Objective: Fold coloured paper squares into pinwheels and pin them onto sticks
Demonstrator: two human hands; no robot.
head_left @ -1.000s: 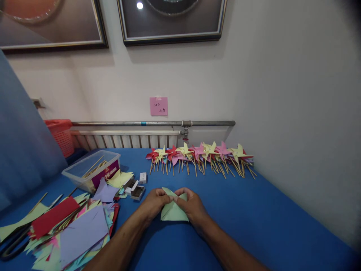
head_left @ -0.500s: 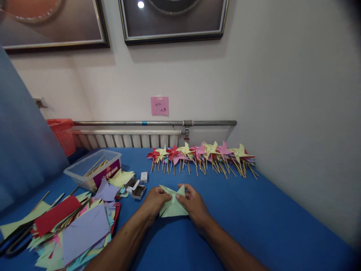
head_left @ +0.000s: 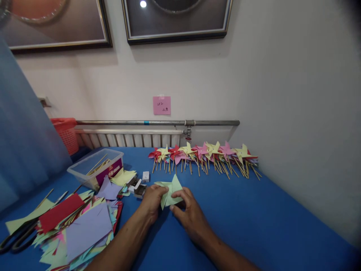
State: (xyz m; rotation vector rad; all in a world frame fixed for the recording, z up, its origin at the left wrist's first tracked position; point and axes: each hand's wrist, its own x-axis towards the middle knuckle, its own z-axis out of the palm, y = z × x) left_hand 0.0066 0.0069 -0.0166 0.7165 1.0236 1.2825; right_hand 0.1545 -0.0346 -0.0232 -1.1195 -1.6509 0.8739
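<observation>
A pale green paper square (head_left: 170,192), cut and partly folded into pinwheel points, is raised a little off the blue table (head_left: 254,222). My left hand (head_left: 152,201) pinches its left side with closed fingers. My right hand (head_left: 188,212) sits at its lower right, fingertips pressed on the paper's centre. A row of finished pinwheels (head_left: 203,156) on wooden sticks, in red, yellow and pink, lies along the far edge of the table.
A heap of coloured paper sheets (head_left: 73,229) covers the left of the table, with scissors (head_left: 14,241) at its edge. A clear plastic box of sticks (head_left: 97,169) and a small stapler and box (head_left: 139,184) lie beyond it. A radiator pipe (head_left: 158,122) runs along the wall.
The green paper has been lifted and folded smaller, its points drawn in toward the centre. Both hands moved slightly away from me with it.
</observation>
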